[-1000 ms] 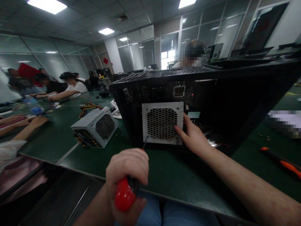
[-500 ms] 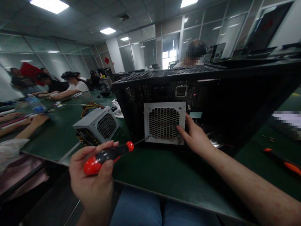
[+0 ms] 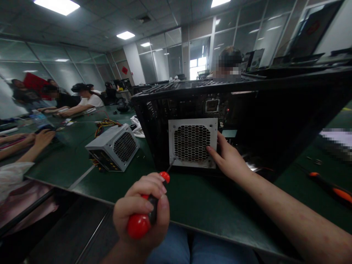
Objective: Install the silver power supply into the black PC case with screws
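My left hand [image 3: 144,212] is wrapped round the red-and-black handle of a screwdriver [image 3: 139,224]. Its thin shaft points up to the lower left corner of a power supply [image 3: 192,143] with a honeycomb grille, where a screw seems to sit. Around the right edge of this power supply, my right hand [image 3: 227,156] is closed, thumb on the grille side and fingers partly hidden behind. The power supply is upright at the open side of a black computer case [image 3: 277,128], with a motherboard [image 3: 187,106] visible behind it.
A second power supply [image 3: 114,146] with bundled cables lies left of the case. An orange-and-black screwdriver [image 3: 330,187] and several small screws [image 3: 317,161] lie at right on the green table [image 3: 192,198]. Another person's hands [image 3: 41,141] are at the far left; more people sit beyond.
My left hand has moved right and down, turning the screwdriver so its shaft now rises more steeply towards the power supply's corner. My right hand has stayed in place.
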`<state>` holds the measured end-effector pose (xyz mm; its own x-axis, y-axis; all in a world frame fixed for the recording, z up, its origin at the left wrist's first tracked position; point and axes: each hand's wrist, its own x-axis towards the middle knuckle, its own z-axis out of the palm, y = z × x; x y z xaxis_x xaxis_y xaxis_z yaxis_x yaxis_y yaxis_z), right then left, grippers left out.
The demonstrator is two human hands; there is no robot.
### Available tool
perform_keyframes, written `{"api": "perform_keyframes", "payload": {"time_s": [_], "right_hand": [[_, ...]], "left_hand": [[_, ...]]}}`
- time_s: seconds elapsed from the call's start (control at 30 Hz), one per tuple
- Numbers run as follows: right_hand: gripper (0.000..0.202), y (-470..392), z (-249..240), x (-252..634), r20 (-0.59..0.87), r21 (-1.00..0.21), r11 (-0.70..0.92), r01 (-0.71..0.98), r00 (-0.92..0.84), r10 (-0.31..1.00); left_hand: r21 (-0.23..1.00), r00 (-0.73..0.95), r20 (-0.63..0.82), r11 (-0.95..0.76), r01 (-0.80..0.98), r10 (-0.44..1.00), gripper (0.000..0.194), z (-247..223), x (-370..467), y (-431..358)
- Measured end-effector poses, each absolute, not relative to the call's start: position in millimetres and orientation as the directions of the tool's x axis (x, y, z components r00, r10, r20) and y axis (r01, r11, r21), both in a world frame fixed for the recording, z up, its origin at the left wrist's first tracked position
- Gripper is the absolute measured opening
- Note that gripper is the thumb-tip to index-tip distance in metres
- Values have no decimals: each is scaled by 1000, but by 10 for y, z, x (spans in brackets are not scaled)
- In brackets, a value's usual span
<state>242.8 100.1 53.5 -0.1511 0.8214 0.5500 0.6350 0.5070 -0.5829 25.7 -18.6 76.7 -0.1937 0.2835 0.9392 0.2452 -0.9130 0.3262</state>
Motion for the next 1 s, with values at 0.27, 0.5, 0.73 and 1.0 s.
{"api": "perform_keyframes", "payload": {"time_s": [0.27,0.5,0.73,1.0], "right_hand": [[62,994,536,2424,544,-588,500,636,-146,826],[64,1009,533,2427,554,-573,505,646,-148,819],[66,1005,525,2431,560,-563,513,648,-158,813],[65,1006,537,2435,553,-570,506,647,-154,819]], "left_hand": [[312,197,925,-946,90,324,18,859,113,-192],[291,185,943,-955,-55,276,16,898,106,-107],[468,-249,872,-867,172,421,40,731,58,-213],[392,-268,898,-911,130,348,20,491,205,-238]]}}
